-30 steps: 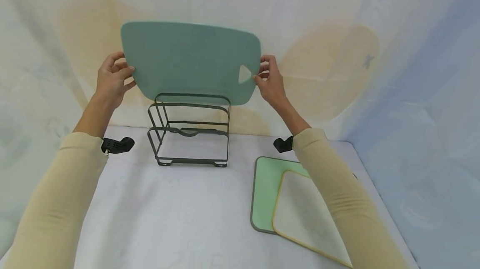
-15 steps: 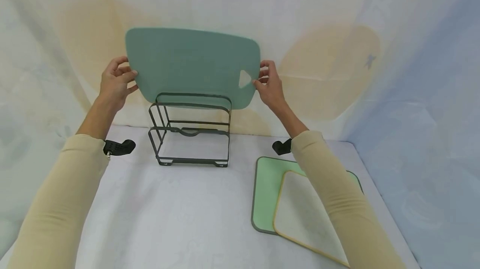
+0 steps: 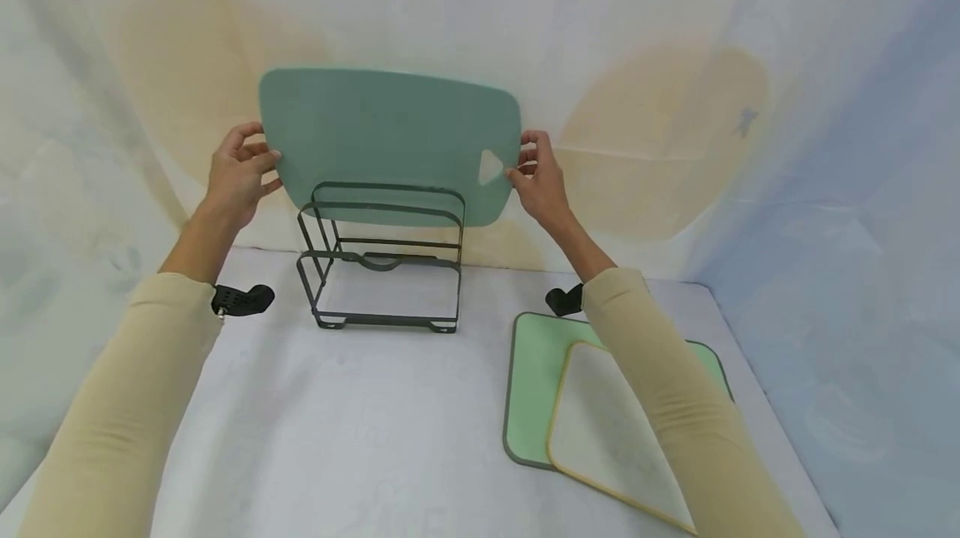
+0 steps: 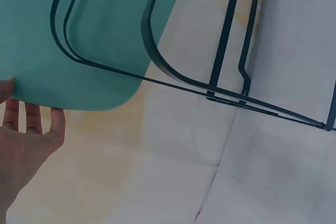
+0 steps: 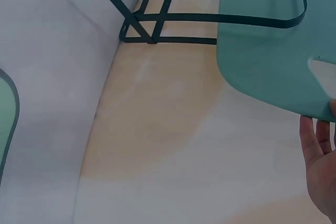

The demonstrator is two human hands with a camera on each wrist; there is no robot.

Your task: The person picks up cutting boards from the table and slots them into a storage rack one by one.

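No writing legible. Left hand point(image 3: 238, 174) and right hand point(image 3: 538, 180) grip the teal board point(image 3: 390, 138); its lower edge sits behind the wire rack point(image 3: 382, 259).

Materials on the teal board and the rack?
Teal board: likely plastic, with a matte, uniform colour, thin edge and a cut-out triangular hole. Both hands grip its ends: left hand, right hand.
Rack: probably metal strip with a dark matte coating, in thin bent loops.
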